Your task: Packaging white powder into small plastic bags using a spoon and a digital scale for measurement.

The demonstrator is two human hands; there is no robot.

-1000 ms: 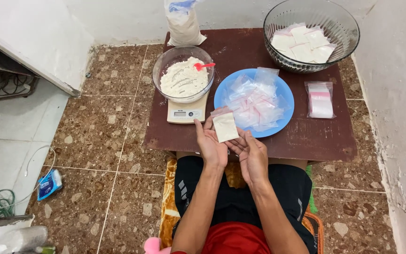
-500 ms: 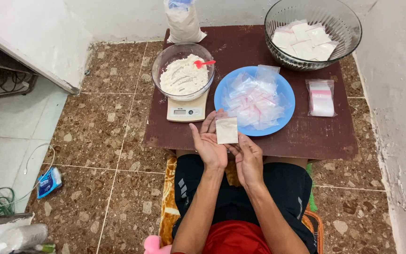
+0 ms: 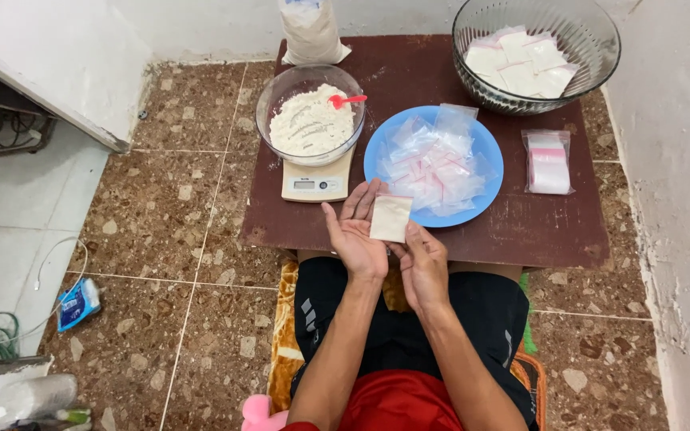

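A small filled bag (image 3: 390, 218) lies on the open left hand (image 3: 358, 237); right hand (image 3: 423, 262) fingers pinch its lower edge. An unsealed top could spill powder onto the tabletop (image 3: 513, 227) just beyond the fingers.

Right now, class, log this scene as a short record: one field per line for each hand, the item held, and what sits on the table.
left hand: open palm up, backing the small filled bag
right hand: fingers at the bag's lower edge
small filled bag: pale powder inside, held above the table's near edge
scale: carries a glass bowl of powder with a red spoon
blue plate: heap of empty clear bags
large glass bowl: filled bags inside
table: dark brown, low
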